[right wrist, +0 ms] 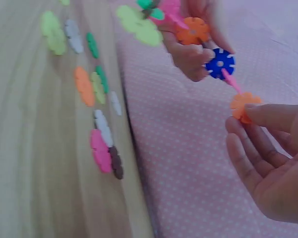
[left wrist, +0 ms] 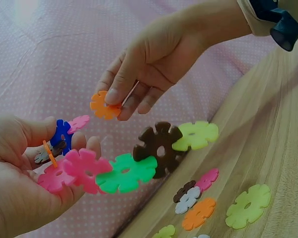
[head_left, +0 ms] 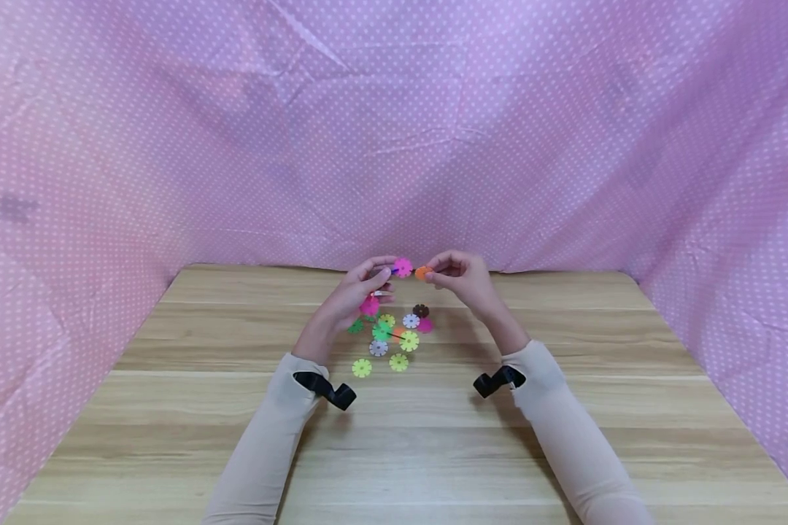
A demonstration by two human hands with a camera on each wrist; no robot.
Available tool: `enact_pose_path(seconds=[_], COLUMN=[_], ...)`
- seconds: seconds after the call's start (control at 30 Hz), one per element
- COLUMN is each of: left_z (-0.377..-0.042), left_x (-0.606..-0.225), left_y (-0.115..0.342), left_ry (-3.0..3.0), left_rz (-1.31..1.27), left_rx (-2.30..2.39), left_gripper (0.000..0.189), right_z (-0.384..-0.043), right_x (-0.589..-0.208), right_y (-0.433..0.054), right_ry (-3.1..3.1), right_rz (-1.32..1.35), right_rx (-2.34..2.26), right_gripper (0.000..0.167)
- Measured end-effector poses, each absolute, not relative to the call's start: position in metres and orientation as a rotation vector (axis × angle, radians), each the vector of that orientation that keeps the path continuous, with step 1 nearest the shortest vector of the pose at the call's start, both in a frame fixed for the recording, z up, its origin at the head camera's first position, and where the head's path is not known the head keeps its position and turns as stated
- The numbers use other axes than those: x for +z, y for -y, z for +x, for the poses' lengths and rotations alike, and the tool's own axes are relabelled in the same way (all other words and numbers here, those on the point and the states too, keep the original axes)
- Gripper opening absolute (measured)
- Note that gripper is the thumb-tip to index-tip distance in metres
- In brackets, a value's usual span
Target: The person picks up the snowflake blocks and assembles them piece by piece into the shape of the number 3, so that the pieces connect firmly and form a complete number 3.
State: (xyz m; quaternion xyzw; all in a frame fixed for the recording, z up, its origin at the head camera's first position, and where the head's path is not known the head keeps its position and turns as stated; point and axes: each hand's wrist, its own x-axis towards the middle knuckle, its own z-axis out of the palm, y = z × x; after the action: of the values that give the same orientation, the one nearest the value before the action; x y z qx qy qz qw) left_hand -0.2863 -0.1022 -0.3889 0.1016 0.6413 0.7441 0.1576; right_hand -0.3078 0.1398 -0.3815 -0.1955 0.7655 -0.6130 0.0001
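Above the surface (head_left: pixel 400 452), a chain of discs (left wrist: pixel 92 163) is held by the left grip (head_left: pixel 353 295). Near the chain's pink end disc (head_left: pixel 403 267), an orange disc (left wrist: pixel 99 110) is pinched by the right grip (head_left: pixel 466 284); whether both discs touch cannot be told. Loose discs (head_left: pixel 398 367) are scattered below.

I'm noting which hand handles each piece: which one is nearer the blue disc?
Left. The left hand has its thumb tip right at the blue disc; the right hand is farther off, beyond a pink disc, pinching an orange disc.
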Motion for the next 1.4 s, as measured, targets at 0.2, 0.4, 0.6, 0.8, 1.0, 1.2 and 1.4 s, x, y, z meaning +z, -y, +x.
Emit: enact_pose_path(seconds=[0.2,0.4,0.6,0.8,1.0,1.2,1.4], left_z=[-0.286,-0.286,-0.286,-0.284,-0.283,-0.284,-0.284], left_x=[-0.390,-0.392,-0.392,-0.390,-0.390,-0.391,-0.391], left_y=[0.098,0.095,0.095,0.094,0.093,0.092,0.091], left_ry=[-1.771,-1.727,-1.701,-1.656,-1.622,-1.671,-1.701], left_rz=[0.295,0.302,0.300,0.291,0.229,0.180,0.183], left_rx=[2.144,2.154,2.146,2.146,2.203,2.223,2.231], left_gripper=[0.040,0.040,0.032,0.023,0.011,0.010,0.011], right_z=[-0.305,-0.306,-0.305,-0.302,-0.301,-0.299,-0.298], right_x=[-0.384,-0.387,-0.388,-0.388,-0.390,-0.390,-0.388], right_y=[-0.138,-0.139,-0.136,-0.133,-0.130,-0.127,-0.126], right_ry=[-2.428,-2.413,-2.412,-2.401,-2.394,-2.369,-2.389], right_rz=[-0.641,-0.698,-0.692,-0.703,-0.722,-0.760,-0.757], right_rx=[-2.014,-2.042,-2.080,-2.058,-2.053,-2.093,-2.087], right_gripper=[0.018,0.017,0.007,0.007,0.013,0.012,0.012])
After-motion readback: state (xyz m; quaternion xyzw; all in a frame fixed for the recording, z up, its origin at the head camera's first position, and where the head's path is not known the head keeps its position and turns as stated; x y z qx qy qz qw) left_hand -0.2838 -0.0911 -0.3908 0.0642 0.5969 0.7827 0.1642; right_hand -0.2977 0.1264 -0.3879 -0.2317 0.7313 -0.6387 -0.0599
